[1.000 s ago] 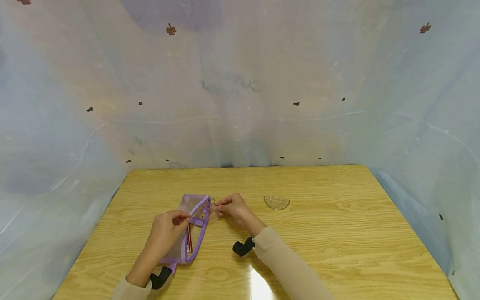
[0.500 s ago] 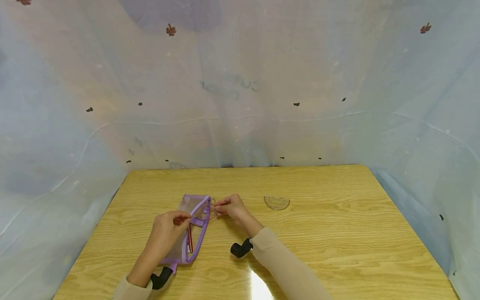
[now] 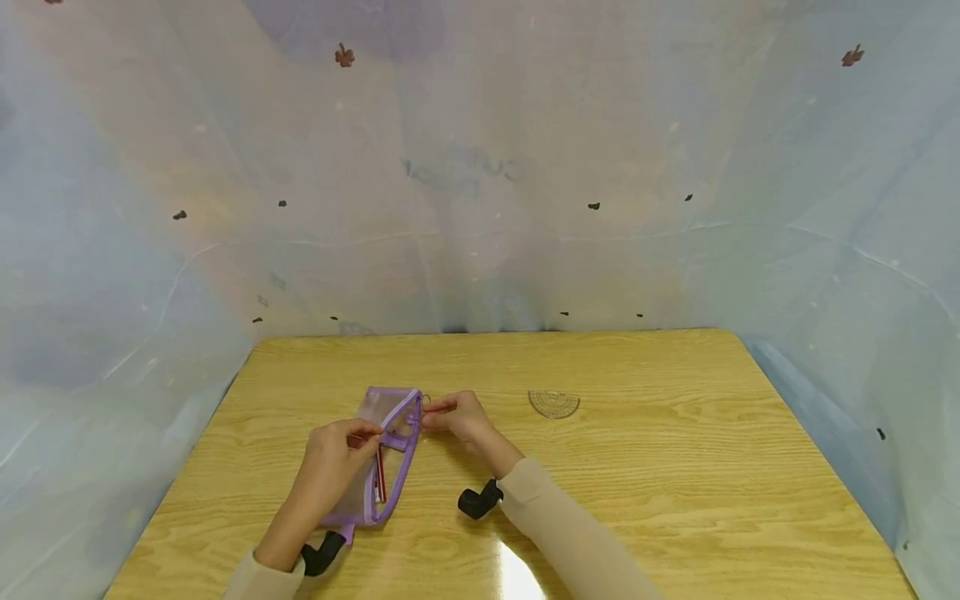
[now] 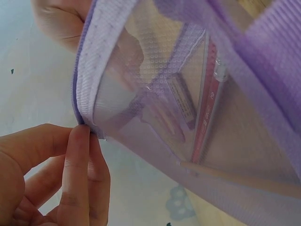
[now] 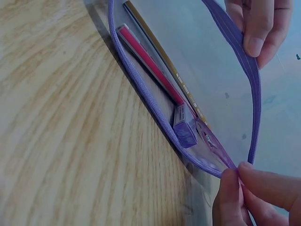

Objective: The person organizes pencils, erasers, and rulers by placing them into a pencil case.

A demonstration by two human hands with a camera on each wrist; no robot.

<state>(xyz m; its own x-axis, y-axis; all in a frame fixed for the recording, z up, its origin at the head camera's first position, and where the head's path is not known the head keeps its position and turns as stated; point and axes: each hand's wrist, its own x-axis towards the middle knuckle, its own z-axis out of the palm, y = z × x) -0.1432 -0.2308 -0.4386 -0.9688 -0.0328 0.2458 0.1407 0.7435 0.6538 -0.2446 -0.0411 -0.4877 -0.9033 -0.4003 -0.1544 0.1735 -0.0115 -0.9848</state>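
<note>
A purple mesh pencil case [image 3: 351, 500] lies unzipped at the table's left. My left hand [image 3: 330, 462] pinches its zip edge between thumb and fingers, holding the mouth apart. At the far end of the mouth, my right hand [image 3: 467, 423] pinches a clear pinkish plastic piece [image 5: 214, 145]; most of it is inside the case, and its exact kind cannot be told. Within the case show a purple-sleeved eraser [image 5: 184, 126], a gold-brown pencil [image 5: 162, 56] and a red stick-shaped item [image 5: 151, 63]. A clear protractor [image 3: 553, 405] lies flat, right of my right hand.
The wooden table [image 3: 637, 483] runs back to a pale printed curtain [image 3: 480, 167] that hangs behind it and along both sides. Black wrist mounts [image 3: 480, 500] stick out below both sleeves. A small metal ring [image 3: 427, 399] sits at the case's far corner.
My right hand has moved slightly left, and the pinkish plastic piece has gone further into the case. My left hand keeps its pinch on the zip edge. The protractor lies still.
</note>
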